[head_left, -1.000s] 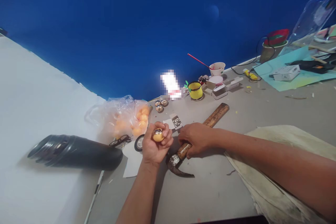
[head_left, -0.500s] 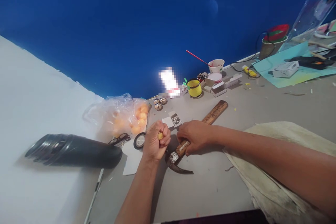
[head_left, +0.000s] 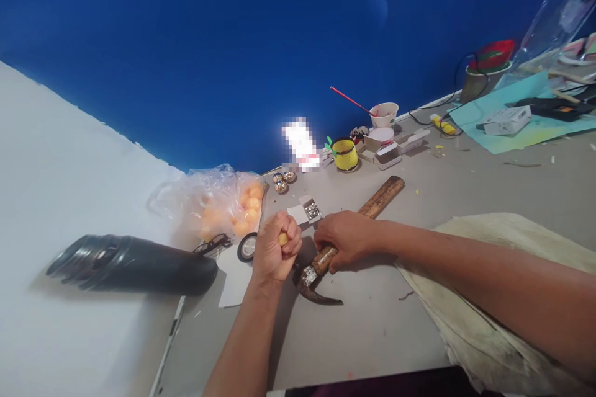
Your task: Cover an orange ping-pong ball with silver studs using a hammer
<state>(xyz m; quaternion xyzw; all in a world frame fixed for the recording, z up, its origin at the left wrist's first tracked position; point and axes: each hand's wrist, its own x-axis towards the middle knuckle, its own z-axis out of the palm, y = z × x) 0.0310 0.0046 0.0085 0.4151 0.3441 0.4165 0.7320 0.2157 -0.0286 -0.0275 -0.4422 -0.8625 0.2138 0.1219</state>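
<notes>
In the head view my left hand [head_left: 277, 248] is closed in a fist above the table. A small yellow piece [head_left: 283, 239] shows between its fingers; the rest of it is hidden. My right hand [head_left: 350, 239] is wrapped round the wooden handle of a claw hammer [head_left: 382, 195], near the head. The hammer lies on the table, its dark claw pointing towards me. Just beyond my hands sits an open small white box [head_left: 311, 209] with shiny metal bits in it. Beside my left hand is a black ring-shaped object [head_left: 246, 248] with a pale centre.
At left stand a dark bottle [head_left: 135, 265] and a plastic bag of orange balls [head_left: 249, 203]. Along the blue wall are several shiny balls [head_left: 280, 183], a yellow pot [head_left: 345, 155] and a paper cup [head_left: 384, 115]. A pale cloth [head_left: 470, 236] lies under my right forearm.
The view has shifted very slightly. Both hands keep their places and grips, and the hammer has not visibly moved on the table.
</notes>
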